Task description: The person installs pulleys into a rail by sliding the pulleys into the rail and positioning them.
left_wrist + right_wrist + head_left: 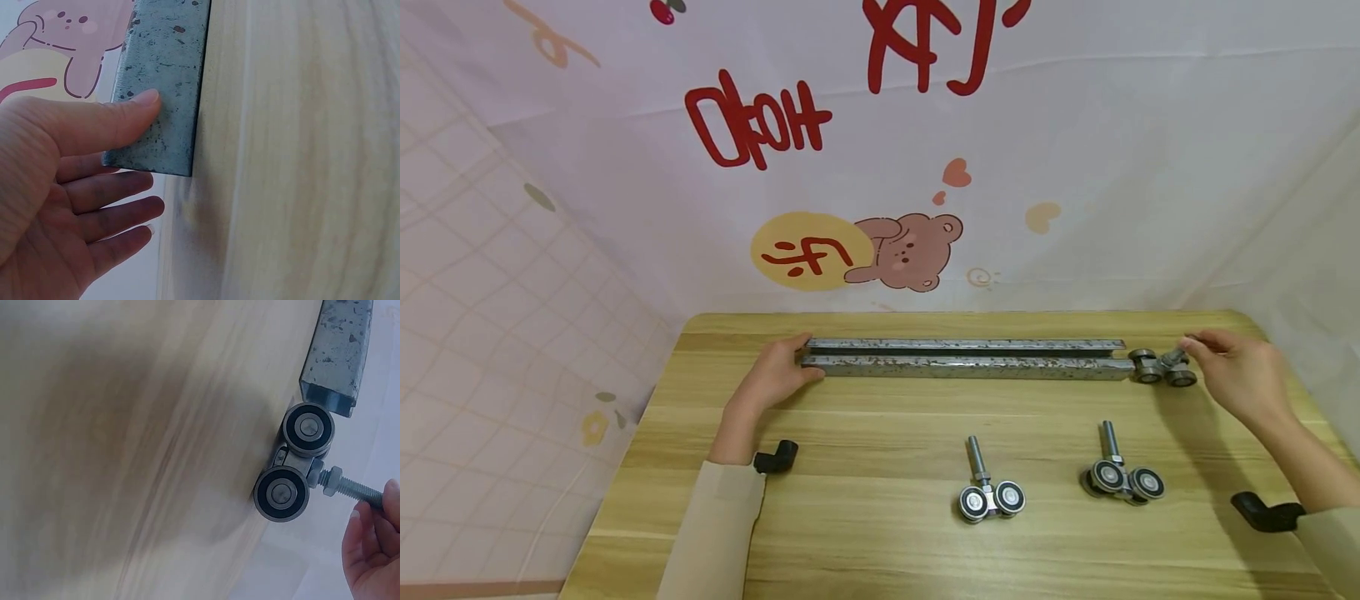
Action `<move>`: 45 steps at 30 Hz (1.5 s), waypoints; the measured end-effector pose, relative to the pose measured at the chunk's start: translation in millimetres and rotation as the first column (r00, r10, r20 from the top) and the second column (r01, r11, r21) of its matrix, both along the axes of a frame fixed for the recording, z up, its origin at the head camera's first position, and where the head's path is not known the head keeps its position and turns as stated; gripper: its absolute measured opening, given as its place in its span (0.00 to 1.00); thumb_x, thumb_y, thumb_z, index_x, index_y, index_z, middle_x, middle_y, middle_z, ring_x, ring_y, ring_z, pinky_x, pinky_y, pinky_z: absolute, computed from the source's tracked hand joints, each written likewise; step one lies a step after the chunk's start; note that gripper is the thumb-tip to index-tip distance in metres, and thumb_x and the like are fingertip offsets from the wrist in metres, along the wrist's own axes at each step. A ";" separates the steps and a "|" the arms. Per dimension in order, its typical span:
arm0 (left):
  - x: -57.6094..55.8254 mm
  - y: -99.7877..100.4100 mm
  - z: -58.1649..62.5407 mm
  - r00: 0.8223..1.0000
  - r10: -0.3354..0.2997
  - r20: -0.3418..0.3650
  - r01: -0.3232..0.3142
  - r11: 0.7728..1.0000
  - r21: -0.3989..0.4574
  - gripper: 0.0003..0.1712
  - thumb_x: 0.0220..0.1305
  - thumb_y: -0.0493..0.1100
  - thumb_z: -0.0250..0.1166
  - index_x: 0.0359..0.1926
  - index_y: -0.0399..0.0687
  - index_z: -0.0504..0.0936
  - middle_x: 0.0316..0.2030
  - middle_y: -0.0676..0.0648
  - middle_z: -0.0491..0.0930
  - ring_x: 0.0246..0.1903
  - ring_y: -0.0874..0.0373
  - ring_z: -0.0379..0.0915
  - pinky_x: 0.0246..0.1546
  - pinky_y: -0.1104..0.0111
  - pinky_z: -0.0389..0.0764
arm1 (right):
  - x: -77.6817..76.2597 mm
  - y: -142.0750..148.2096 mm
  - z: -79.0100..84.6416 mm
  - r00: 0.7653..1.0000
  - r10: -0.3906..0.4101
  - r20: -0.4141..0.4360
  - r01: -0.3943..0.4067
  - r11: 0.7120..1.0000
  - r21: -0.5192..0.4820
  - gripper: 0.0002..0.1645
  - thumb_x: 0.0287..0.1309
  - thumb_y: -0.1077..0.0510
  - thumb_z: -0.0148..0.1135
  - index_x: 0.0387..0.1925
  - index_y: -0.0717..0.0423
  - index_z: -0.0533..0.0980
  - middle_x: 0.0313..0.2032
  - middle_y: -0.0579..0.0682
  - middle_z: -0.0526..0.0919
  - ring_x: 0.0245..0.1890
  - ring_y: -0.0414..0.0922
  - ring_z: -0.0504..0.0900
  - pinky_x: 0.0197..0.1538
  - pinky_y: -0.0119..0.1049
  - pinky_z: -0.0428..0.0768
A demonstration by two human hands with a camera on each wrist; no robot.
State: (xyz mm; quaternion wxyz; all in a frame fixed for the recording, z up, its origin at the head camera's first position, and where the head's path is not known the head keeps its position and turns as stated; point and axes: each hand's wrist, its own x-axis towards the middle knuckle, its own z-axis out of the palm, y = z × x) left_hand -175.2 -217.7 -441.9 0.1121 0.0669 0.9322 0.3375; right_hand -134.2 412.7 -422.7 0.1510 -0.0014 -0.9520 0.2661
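A long metal track (962, 367) with a slot along its top lies across the back of the table. My left hand (775, 371) grips its left end, the thumb on the near side wall, as the left wrist view shows on the speckled metal (165, 81). At the other end my right hand (1247, 375) pinches the threaded bolt (359, 490) of a roller carriage (294, 462). This carriage stands with its wheels right at the track's open right end, bolt pointing up. Two more roller carriages, one in the middle (988, 500) and one farther right (1123, 482), lie nearer me.
The wood-grain table (865, 533) runs back to a white printed cloth (1075, 167) hanging close behind the track. More cloth hangs at both sides. Black camera mounts show at the left wrist (777, 457) and right wrist (1266, 512).
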 end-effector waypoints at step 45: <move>1.2 -0.8 1.8 1.000 0.002 0.015 -0.002 1.000 0.011 0.46 0.69 0.44 0.73 0.80 0.36 0.60 0.70 0.32 0.72 0.66 0.40 0.73 0.55 0.51 0.78 | -11.0 -38.2 6.0 0.994 0.101 0.030 -0.099 0.993 -0.062 0.21 0.75 0.56 0.64 0.54 0.73 0.83 0.45 0.73 0.86 0.32 0.09 0.67 0.28 0.19 0.72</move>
